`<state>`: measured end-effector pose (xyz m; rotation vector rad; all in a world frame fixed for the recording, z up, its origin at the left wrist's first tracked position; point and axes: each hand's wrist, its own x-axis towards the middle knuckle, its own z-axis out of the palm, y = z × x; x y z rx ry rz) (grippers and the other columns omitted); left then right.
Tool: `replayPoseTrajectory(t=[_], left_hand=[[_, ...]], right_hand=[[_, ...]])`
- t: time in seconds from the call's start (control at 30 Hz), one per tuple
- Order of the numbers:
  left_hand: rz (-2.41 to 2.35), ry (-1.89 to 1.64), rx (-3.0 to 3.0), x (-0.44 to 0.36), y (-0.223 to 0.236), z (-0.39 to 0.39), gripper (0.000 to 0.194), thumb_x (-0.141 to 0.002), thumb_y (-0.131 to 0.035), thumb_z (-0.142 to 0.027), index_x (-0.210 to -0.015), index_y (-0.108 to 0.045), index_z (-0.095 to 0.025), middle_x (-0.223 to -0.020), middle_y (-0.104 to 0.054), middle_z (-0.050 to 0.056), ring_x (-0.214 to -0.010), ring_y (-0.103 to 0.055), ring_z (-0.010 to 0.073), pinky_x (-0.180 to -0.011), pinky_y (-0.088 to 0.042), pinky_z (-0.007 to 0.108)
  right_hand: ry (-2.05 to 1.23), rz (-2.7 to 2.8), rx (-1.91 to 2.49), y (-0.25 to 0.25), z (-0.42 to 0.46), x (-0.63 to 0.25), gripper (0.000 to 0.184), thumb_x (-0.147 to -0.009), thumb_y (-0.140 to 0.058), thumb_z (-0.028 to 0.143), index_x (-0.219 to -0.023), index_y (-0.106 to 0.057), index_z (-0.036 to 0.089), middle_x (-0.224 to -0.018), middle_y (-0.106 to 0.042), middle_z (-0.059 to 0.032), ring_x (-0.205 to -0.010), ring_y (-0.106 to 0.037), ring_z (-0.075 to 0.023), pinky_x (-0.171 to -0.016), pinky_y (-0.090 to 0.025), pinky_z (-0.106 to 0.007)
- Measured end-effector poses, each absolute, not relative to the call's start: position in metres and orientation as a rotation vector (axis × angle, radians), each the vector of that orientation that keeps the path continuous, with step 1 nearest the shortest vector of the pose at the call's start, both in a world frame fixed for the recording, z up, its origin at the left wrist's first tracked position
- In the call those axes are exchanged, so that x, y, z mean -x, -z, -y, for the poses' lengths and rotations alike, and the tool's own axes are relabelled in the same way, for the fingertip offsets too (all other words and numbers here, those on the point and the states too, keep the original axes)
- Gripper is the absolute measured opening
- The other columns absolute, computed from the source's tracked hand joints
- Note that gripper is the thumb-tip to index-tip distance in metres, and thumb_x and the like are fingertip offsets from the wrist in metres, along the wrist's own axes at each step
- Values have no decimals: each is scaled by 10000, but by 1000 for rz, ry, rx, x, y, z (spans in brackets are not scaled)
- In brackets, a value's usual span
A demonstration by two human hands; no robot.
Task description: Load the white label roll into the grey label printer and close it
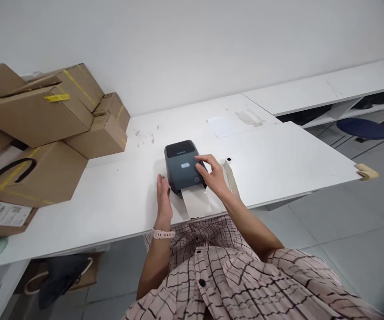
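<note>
A dark grey label printer [182, 171] sits on the white table near its front edge. A strip of pale label paper [195, 201] comes out of its front and reaches toward the table edge. My right hand [213, 174] is over the printer's right side, thumb and fingers apart, fingertips at its top cover. My left hand [163, 198] stands upright on its edge by the printer's left front corner, fingers stretched out, holding nothing. Whether the left fingers touch the casing I cannot tell. To the right of the printer lie a pale folded strip [232, 180] and a small white roll with a dark core [228, 159].
Cardboard boxes [38, 115] are piled on the table's left end. A white sheet [220, 126] and a crumpled clear piece [250, 118] lie toward the back. Yellowish padding [366, 172] covers the table's right corner. A dark blue stool [363, 128] stands beyond, and a dark bag [60, 278] is below.
</note>
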<state>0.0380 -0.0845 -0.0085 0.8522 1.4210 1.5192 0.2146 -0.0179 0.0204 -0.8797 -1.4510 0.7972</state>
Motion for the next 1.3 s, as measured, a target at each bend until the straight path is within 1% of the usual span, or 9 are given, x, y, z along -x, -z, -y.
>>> replayPoseTrajectory(t=[0.13,0.27,0.6,0.73,0.83,0.93,1.03,1.17,1.3], left_hand=[[-1443,-1447,-810,-45,-4,76,932,-841,-660,-623,-1601,-234,-292,-1708,-160,67,-1559,-205,277,-1232,-303,407],[-1298,-1388,-872,-49,3,74,785,-851,-692,-536,-1530,-401,-270,-1554,-481,114,-1414,-471,316,-1124,-451,431],[-1332,-1495,-962,-44,21,65,728,-813,-729,-510,-1440,-518,-205,-1393,-620,140,-1246,-610,308,-1036,-504,419],[-1430,-1447,-1016,-49,21,82,800,-824,-698,-571,-1496,-431,-230,-1478,-528,145,-1310,-549,296,-1043,-488,390],[-1781,-1386,-1045,-61,31,116,914,-755,-754,-599,-1501,-370,-237,-1429,-514,160,-1174,-595,263,-867,-538,339],[-1791,-1212,-1001,-73,40,143,575,-798,-677,-644,-1123,-604,-175,-952,-635,74,-743,-587,156,-647,-490,285],[-1429,-994,-861,-78,33,146,509,-748,-708,-660,-793,-602,-165,-639,-525,-11,-503,-424,86,-473,-345,242],[-1198,-1019,-718,-78,7,133,496,-652,-807,-600,-692,-565,-168,-538,-437,-57,-423,-288,39,-418,-201,223],[-1287,-1043,-797,-76,5,135,501,-630,-812,-614,-643,-578,-171,-527,-484,-39,-429,-343,61,-418,-237,229]], right_hand=[[-1265,1115,1067,18,26,-213,838,-767,-755,576,-1486,-434,290,-1577,-422,-99,-1461,-385,-306,-1196,-332,-496],[-1619,974,1001,28,23,-214,1074,-733,-771,606,-1596,-235,256,-1614,-383,-108,-1438,-438,-310,-1207,-349,-486],[-1317,1251,1062,50,21,-220,951,-799,-699,651,-1577,-288,288,-1493,-536,-133,-1363,-519,-328,-1125,-429,-574],[-1309,1314,1104,46,21,-221,953,-813,-645,702,-1581,-287,265,-1516,-508,-150,-1393,-491,-326,-1124,-435,-552],[-1322,1317,1114,40,23,-221,967,-809,-626,727,-1584,-285,260,-1523,-500,-149,-1398,-488,-327,-1135,-425,-536],[-1318,1302,1103,38,24,-220,948,-805,-631,725,-1571,-310,268,-1510,-519,-135,-1386,-500,-323,-1156,-391,-533],[-1312,1287,1079,41,22,-219,967,-785,-642,730,-1557,-330,238,-1495,-530,-142,-1365,-515,-325,-1161,-382,-524],[-1335,1284,1071,43,21,-218,929,-801,-635,704,-1540,-349,220,-1504,-521,-140,-1366,-513,-316,-1156,-397,-498],[-1101,1405,1128,28,27,-219,748,-879,-579,602,-1503,-402,228,-1528,-499,-133,-1399,-472,-325,-1153,-384,-546]])
